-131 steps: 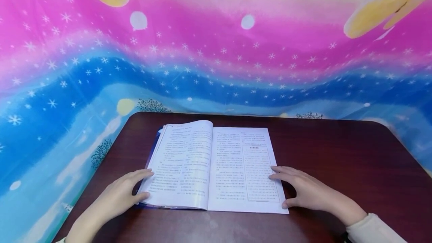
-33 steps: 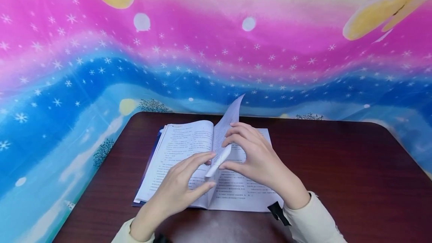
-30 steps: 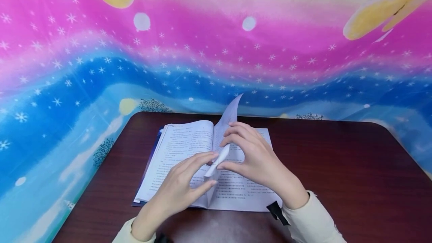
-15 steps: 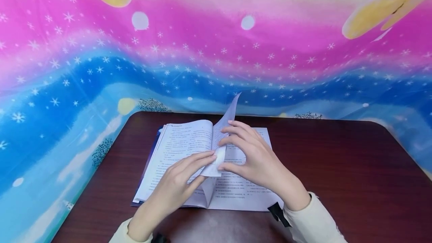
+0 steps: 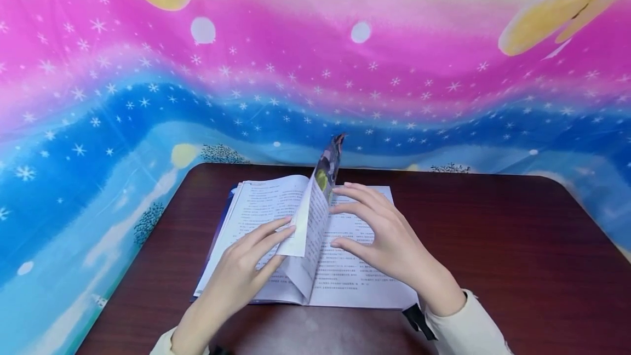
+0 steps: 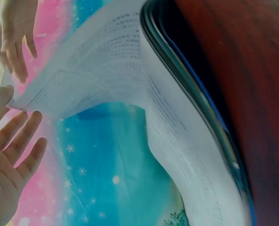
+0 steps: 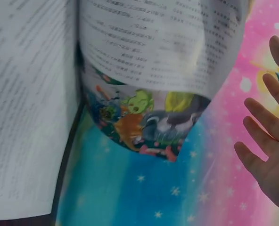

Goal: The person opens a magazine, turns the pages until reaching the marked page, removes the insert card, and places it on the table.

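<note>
An open magazine [image 5: 365,284] with dense printed text lies on the table. One of its pages [image 5: 315,237] stands raised near the spine and curls to the left. My left hand [image 5: 241,267] pinches that page's near corner between thumb and fingers, which the left wrist view also shows. A coloured cartoon picture [image 7: 139,117] is visible on the raised page's far part. My right hand [image 5: 389,240] hovers over the right-hand page, fingers spread and relaxed. In the right wrist view a gap separates its fingertips [image 7: 243,150] from the raised page.
The dark reddish-brown table [image 5: 503,245] extends to both sides of the magazine. Behind it hangs a pink and blue cloth [image 5: 315,81] with snowflakes. Pale sleeves [image 5: 468,327] cover my forearms, and a black strap [image 5: 419,322] shows by the right wrist.
The magazine lay flat earlier with my hands at its sides. A page has since risen from the right; my left hand has drawn its corner leftward, and my right hand has come away from it.
</note>
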A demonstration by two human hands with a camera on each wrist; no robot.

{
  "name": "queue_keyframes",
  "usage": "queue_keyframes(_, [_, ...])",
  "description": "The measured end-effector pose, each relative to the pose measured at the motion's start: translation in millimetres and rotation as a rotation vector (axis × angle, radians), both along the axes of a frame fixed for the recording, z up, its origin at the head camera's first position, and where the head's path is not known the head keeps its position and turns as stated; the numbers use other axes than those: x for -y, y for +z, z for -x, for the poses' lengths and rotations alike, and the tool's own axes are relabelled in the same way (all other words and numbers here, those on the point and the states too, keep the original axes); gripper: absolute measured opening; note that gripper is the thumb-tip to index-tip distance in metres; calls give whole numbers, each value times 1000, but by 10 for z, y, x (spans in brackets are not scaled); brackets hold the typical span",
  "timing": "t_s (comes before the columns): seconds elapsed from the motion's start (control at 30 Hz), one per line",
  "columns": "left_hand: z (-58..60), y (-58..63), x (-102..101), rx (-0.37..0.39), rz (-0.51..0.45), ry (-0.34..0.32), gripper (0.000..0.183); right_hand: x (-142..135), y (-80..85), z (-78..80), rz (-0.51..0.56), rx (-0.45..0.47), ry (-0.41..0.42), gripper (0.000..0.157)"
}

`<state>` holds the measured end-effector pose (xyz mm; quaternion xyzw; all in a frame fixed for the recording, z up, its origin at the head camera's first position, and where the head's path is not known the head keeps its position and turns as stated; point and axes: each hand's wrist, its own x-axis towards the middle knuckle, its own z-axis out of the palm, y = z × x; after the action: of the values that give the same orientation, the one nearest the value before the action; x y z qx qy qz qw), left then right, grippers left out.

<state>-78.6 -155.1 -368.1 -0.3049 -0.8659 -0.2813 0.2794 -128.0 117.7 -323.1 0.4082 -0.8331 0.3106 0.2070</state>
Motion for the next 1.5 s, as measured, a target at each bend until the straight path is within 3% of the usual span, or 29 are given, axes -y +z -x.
queue_keyframes(0.2, [-35, -62, 155, 11, 11, 46, 43, -121, -107, -12, -35, 18, -38, 47])
queue_keyframes(0.4, [-108, -116, 328, 54, 14, 133, 41, -251, -190, -34, -107, 61, -100, 44])
queue_keyframes(0.57, [-153, -163, 455, 46, 29, 192, 66, -355, -254, -49, -160, 84, -129, 42])
queue_keyframes(0.8, [-219, -181, 595, 51, 61, 288, 71, -521, -358, -54, -191, 127, -142, 38])
queue_keyframes(0.93, [-251, -206, 658, 124, 104, 363, 72, -637, -442, -57, -212, 162, -147, 36])
queue_keyframes(1.13, [-292, -236, 749, 295, 147, 397, 77, -809, -553, -79, -269, 184, -157, 36])
queue_keyframes(1.33, [-300, -235, 819, 453, 200, 403, 81, -941, -642, -91, -338, 225, -166, 38])
queue_keyframes(1.5, [-314, -297, 889, 489, 251, 385, 73, -1067, -719, -106, -377, 242, -173, 39])
